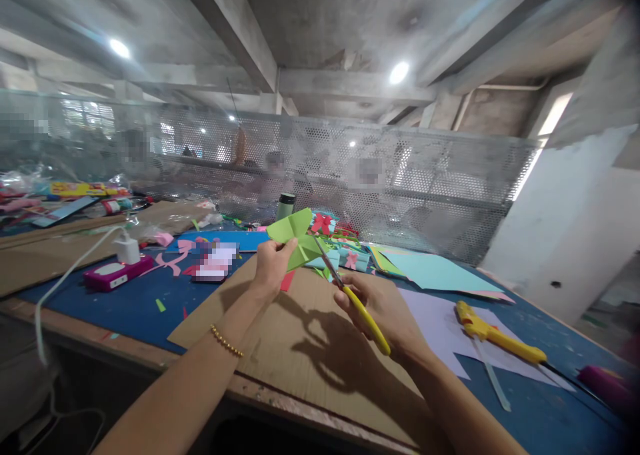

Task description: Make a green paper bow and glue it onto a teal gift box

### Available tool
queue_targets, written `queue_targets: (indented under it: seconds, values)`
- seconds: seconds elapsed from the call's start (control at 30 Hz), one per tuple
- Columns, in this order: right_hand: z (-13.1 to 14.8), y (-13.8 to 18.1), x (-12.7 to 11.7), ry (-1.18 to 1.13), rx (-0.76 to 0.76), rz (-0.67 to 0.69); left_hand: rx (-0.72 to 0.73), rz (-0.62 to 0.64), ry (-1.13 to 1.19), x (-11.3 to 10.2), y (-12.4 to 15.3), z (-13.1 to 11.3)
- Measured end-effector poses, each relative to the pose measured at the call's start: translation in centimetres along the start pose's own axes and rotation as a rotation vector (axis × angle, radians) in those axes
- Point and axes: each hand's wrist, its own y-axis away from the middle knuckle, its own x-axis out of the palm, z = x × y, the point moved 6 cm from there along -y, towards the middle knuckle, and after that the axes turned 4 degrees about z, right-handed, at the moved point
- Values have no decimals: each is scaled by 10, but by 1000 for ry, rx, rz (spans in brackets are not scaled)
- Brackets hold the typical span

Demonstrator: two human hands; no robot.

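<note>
My left hand (273, 263) is closed on a folded light green paper (294, 238), held up above a brown cardboard sheet (300, 348). My right hand (380, 312) grips yellow-handled scissors (350, 294); their blades point up and left, and the tips meet the lower edge of the green paper. A gold bead bracelet sits on my left wrist.
A yellow glue gun (495, 335) lies on pale purple paper at the right. Coloured paper sheets and bow cut-outs (345, 242) lie behind the hands. A magenta device with a white charger (120, 268) sits left. Perforated metal screen (350, 168) runs along the back; people sit behind it.
</note>
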Motion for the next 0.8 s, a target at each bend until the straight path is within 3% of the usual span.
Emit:
queue_targets:
  seconds: [0.8]
  values:
    - [3,-1,-3,43,-72,-6,-18,6,-18,-1,1,-1]
